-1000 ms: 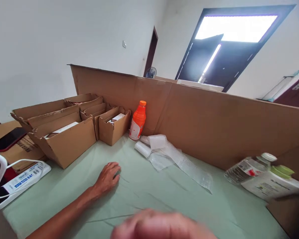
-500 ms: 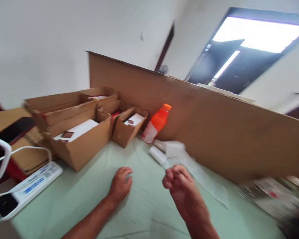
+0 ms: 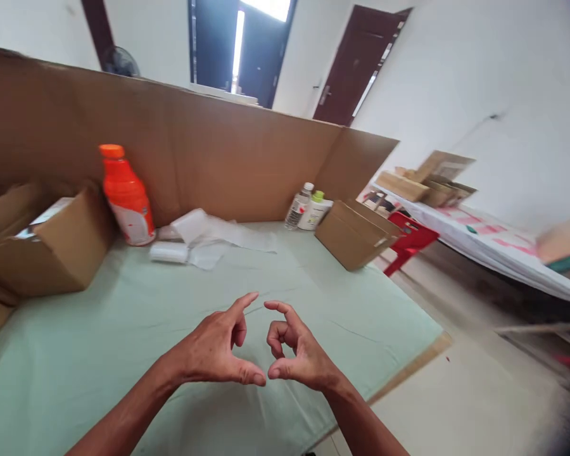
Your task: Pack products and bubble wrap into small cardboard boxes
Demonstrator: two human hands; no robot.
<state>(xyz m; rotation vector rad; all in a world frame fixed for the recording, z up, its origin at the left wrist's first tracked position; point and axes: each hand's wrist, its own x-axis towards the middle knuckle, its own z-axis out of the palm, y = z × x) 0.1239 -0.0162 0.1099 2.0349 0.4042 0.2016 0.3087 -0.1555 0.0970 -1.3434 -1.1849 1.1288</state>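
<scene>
Above the pale green tabletop (image 3: pixel 123 342), my left hand (image 3: pixel 221 348) and my right hand (image 3: pixel 299 354) face each other with a narrow gap between them. Both have thumb and forefinger spread into a curve, and neither holds anything. Beyond them lie crumpled clear plastic bags (image 3: pixel 213 234) beside a small white roll (image 3: pixel 168 252). An orange bottle (image 3: pixel 128 199) with an orange cap stands to the left of these, upright near the cardboard wall.
A cardboard partition (image 3: pixel 237 164) runs along the back. Cardboard boxes (image 3: pixel 76 247) stand at left. A clear bottle (image 3: pixel 298 208), a white bottle with a green cap (image 3: pixel 316 212) and a cardboard box (image 3: pixel 354 234) sit back right. A red chair (image 3: pixel 411 234) stands beyond the table edge.
The view has swung right, bringing the right table edge and the floor in. My right hand, formerly closed near the white roll, has opened and come close to my left hand.
</scene>
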